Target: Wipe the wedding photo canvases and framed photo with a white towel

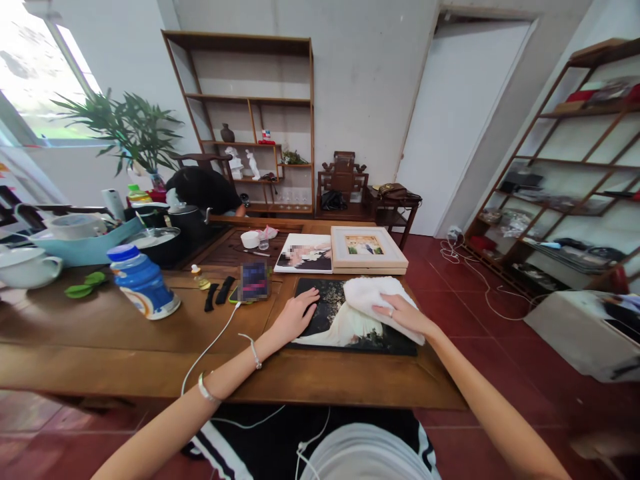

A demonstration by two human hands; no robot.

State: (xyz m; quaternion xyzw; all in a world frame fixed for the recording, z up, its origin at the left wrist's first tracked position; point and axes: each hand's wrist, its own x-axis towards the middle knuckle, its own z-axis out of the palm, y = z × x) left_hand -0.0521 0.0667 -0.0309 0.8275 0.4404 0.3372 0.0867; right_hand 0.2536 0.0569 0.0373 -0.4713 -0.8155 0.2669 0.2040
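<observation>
A dark photo print (345,330) lies flat on the wooden table (125,333) in front of me. My left hand (299,312) rests flat on the print's left edge, fingers stretched out. My right hand (400,311) presses a white cloth (373,295) onto the print's upper right part, fingers lying over the cloth. Behind the print lie another photo print (305,255) and a light wooden framed picture (367,248).
A phone (253,281) on a white cable, two black clips (219,292) and a blue-capped bottle (143,280) sit to the left. Kettles, bowls and a tea tray (230,248) fill the back left. Shelves line the right wall. A person (203,188) sits beyond the table.
</observation>
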